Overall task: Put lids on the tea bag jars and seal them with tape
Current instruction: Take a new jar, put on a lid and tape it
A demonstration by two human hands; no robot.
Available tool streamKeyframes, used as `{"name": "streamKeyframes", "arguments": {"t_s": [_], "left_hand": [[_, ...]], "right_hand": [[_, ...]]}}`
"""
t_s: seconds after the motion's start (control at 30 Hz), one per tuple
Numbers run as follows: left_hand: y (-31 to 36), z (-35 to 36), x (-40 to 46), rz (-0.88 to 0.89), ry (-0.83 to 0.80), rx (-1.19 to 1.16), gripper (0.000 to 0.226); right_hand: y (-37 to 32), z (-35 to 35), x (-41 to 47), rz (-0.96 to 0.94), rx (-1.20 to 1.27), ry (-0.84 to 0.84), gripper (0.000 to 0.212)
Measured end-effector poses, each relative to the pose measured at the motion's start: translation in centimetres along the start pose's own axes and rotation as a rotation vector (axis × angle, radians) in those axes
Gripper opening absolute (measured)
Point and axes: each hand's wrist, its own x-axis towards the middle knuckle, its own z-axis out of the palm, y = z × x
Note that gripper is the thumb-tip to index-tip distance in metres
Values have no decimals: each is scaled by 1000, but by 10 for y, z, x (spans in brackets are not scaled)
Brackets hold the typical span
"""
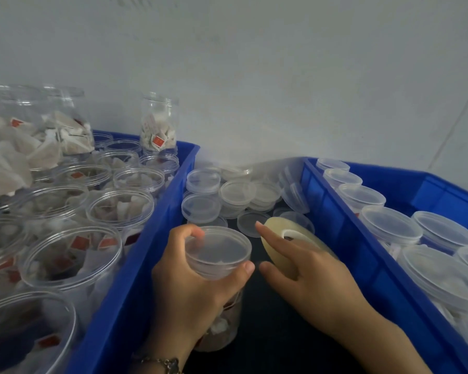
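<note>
Head view: left hand (197,287) curls thumb and fingers round the clear plastic jar of tea bags (219,317), just under its translucent round lid (218,251), between the two blue plastic crates (335,211). Right hand (303,268) holds the roll of clear tape (287,236), index finger straight, thumb out; the other fingers are hidden. Judgement: sealing step. Keep the jar steady and upright, check the lid sits flat, then lay tape across the lid-to-jar seam without creases.
</note>
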Motion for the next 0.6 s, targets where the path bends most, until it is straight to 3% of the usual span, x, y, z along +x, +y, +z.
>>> {"name": "streamKeyframes", "arguments": {"t_s": [0.23, 0.43, 0.6], "left_hand": [[2, 7, -8, 74, 97, 73, 59], [0, 13, -10, 100, 148, 106, 64], [-4, 14, -5, 133, 186, 97, 65]], "right_hand": [[-7, 17, 7, -52, -21, 83, 53], [-2, 20, 16, 73, 159, 8, 40], [-3, 25, 31, 69, 142, 46, 38]]}}
